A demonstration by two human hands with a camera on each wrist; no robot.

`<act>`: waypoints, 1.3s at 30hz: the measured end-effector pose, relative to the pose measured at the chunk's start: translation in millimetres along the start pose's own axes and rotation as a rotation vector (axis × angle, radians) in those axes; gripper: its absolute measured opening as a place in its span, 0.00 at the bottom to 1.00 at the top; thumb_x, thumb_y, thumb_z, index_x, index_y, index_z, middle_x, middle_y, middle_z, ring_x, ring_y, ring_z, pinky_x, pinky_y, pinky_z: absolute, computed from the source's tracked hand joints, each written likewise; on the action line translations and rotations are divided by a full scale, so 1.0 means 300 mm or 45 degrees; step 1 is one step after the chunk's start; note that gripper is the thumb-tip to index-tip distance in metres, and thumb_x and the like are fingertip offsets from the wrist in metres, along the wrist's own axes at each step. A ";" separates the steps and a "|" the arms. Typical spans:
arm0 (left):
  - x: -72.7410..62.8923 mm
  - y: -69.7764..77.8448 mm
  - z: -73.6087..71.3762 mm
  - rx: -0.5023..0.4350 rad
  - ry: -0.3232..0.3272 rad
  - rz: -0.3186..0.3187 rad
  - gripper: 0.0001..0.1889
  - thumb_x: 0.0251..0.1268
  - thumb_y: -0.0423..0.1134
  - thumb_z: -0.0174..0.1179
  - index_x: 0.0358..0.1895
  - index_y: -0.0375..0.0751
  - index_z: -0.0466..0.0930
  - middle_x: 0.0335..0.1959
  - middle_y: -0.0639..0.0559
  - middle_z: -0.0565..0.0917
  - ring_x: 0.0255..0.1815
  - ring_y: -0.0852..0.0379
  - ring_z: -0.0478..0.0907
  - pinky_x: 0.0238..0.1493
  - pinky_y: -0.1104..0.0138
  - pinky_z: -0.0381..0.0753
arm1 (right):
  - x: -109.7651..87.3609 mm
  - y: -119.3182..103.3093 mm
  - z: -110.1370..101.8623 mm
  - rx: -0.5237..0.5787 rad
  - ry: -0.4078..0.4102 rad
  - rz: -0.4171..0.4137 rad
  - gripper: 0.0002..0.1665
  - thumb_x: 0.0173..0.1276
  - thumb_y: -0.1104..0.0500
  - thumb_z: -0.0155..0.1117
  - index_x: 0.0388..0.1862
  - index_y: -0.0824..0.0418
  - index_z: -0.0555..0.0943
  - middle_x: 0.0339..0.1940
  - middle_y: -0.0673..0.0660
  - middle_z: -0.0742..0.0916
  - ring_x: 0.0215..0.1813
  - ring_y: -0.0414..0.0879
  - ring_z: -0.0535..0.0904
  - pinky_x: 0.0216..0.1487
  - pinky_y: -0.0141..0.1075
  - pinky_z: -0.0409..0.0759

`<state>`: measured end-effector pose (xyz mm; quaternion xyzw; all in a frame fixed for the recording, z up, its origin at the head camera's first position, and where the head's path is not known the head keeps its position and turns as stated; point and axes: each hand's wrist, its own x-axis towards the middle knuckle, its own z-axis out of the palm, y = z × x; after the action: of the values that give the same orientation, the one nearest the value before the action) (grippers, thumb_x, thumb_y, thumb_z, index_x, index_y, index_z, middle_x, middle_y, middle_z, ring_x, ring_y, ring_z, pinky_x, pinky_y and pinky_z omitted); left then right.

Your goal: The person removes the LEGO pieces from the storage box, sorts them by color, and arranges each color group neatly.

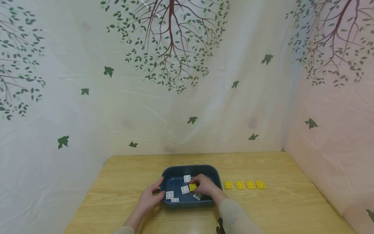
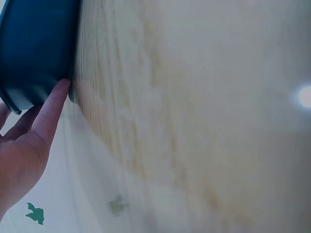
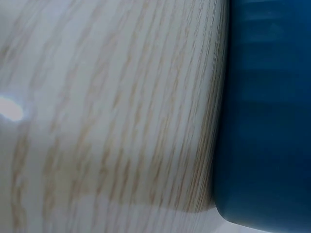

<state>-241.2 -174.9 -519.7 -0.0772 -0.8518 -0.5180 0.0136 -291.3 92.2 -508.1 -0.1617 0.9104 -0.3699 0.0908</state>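
Note:
A dark blue tray [image 1: 190, 204] on the table holds several white bricks, among them one white brick [image 1: 187, 178] by the far side and another white brick [image 1: 185, 189] in the middle. My left hand [image 1: 149, 199] is at the tray's left end, its fairly straight fingers [image 2: 51, 109] touching the outer wall. Reaching over the right side, my right hand [image 1: 205, 186] pinches a yellow brick [image 1: 192, 187] between thumb and fingers inside the tray. A white brick [image 1: 197, 196] under that hand is partly covered. The right wrist view shows only the tray wall [image 3: 267, 121] and table.
To the right of the tray, several yellow bricks lie in a row, from a near yellow brick [image 1: 228, 185] to the far end one [image 1: 260, 184]. The wooden table [image 1: 125, 175] meets a hanging sheet [image 1: 163, 130] with printed trees behind and at both sides.

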 end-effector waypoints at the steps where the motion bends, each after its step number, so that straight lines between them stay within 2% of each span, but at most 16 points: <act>1: 0.003 -0.001 -0.001 0.004 -0.003 0.002 0.31 0.63 0.35 0.64 0.71 0.41 0.71 0.67 0.34 0.72 0.61 0.37 0.75 0.64 0.45 0.70 | 0.003 0.000 0.001 -0.001 0.003 0.007 0.19 0.53 0.70 0.73 0.46 0.60 0.88 0.45 0.56 0.82 0.48 0.53 0.75 0.60 0.56 0.73; 13: 0.028 -0.006 -0.010 0.013 -0.031 -0.026 0.31 0.64 0.37 0.65 0.71 0.43 0.70 0.68 0.35 0.72 0.62 0.38 0.75 0.62 0.47 0.73 | 0.022 0.001 -0.002 -0.044 0.009 0.027 0.18 0.54 0.69 0.74 0.45 0.60 0.88 0.43 0.55 0.81 0.47 0.51 0.75 0.59 0.55 0.74; 24: 0.029 -0.003 -0.010 -0.005 -0.024 -0.028 0.31 0.63 0.36 0.65 0.71 0.42 0.70 0.68 0.34 0.72 0.61 0.38 0.75 0.60 0.48 0.75 | 0.034 0.003 -0.001 -0.105 0.002 0.002 0.17 0.54 0.68 0.75 0.44 0.60 0.88 0.41 0.53 0.81 0.44 0.50 0.75 0.58 0.53 0.75; 31: 0.026 -0.002 -0.009 -0.030 -0.039 -0.026 0.31 0.63 0.35 0.64 0.71 0.40 0.69 0.69 0.33 0.70 0.61 0.36 0.75 0.58 0.50 0.78 | 0.033 0.008 -0.004 -0.093 -0.014 -0.016 0.16 0.55 0.67 0.74 0.44 0.60 0.87 0.40 0.53 0.81 0.43 0.49 0.74 0.57 0.52 0.76; 35: 0.022 -0.001 -0.010 -0.047 -0.051 -0.013 0.31 0.64 0.34 0.63 0.72 0.39 0.68 0.69 0.31 0.69 0.60 0.35 0.75 0.55 0.53 0.80 | 0.025 0.013 -0.012 -0.081 -0.019 -0.057 0.15 0.57 0.65 0.73 0.45 0.58 0.87 0.41 0.51 0.81 0.43 0.47 0.74 0.54 0.49 0.77; 39: 0.021 0.001 -0.010 -0.037 -0.035 -0.012 0.31 0.63 0.35 0.64 0.71 0.39 0.69 0.69 0.32 0.70 0.61 0.35 0.75 0.55 0.53 0.80 | 0.006 0.014 -0.041 -0.099 0.007 -0.176 0.15 0.58 0.64 0.74 0.45 0.58 0.87 0.40 0.49 0.81 0.40 0.45 0.74 0.47 0.43 0.78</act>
<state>-247.5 -176.6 -517.5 -0.0804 -0.8446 -0.5293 -0.0015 -297.3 102.4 -502.4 -0.2267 0.9110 -0.3400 0.0564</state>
